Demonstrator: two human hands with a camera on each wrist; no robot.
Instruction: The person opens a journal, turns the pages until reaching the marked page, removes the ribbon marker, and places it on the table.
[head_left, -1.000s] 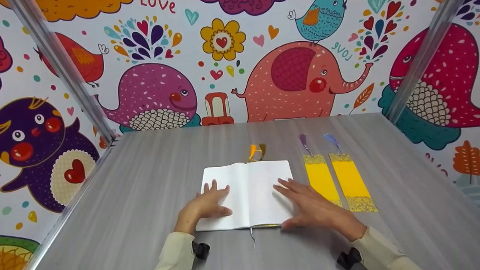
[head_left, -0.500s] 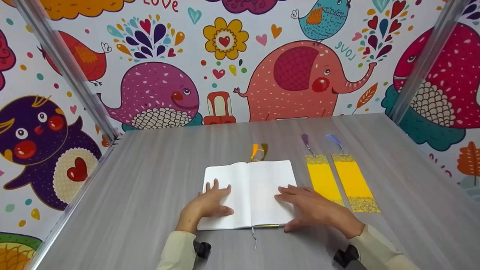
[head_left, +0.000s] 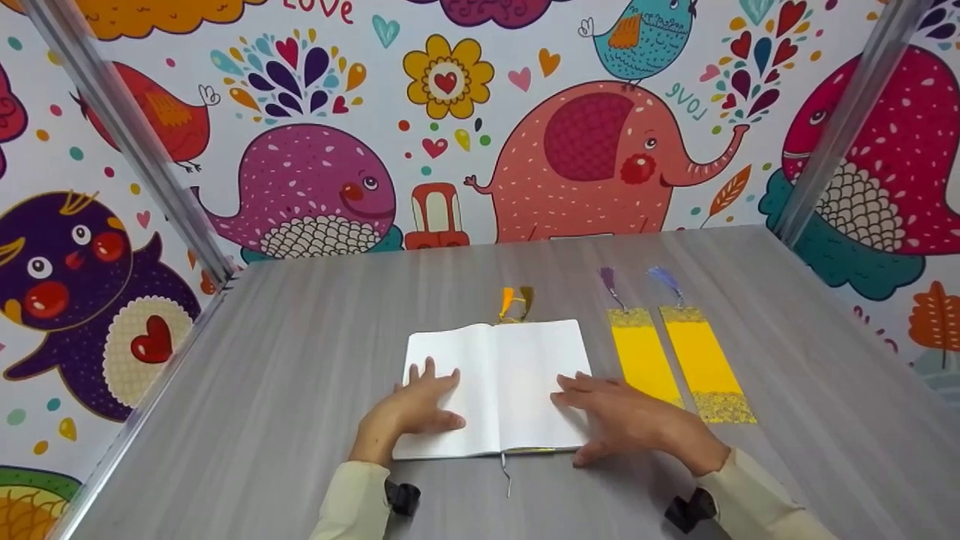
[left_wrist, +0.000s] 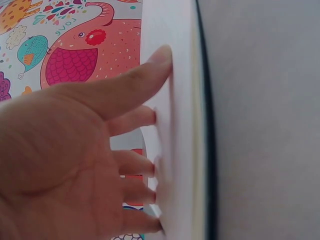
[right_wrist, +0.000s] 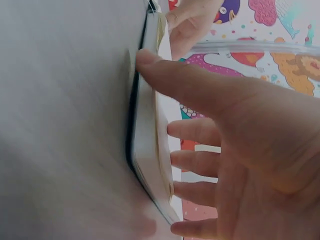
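A notebook [head_left: 529,375] lies open on the table at blank white pages, its dark cover edge [left_wrist: 207,150] showing in the left wrist view. My left hand [head_left: 415,406] rests on the left page with fingers spread. My right hand [head_left: 626,416] has its fingertips at the right page, while its thumb [right_wrist: 170,77] is by the lower edge of the book. An orange tassel [head_left: 507,303] and an olive one [head_left: 526,303] stick out past the top edge. A sliver of yellow peeks out between the pages at the bottom, beside a thin ribbon marker [head_left: 507,476].
Right of the notebook, two yellow bookmarks lie side by side on the grey table [head_left: 285,375]: one with a purple tassel [head_left: 641,349], partly behind my right hand, and one with a blue tassel [head_left: 701,352]. Walls with cartoon animals [head_left: 585,165] and metal posts enclose the table.
My right hand has shifted slightly: its fingers have drawn closer together and its thumb has moved a little right of the book's lower corner. The left hand stays in place.
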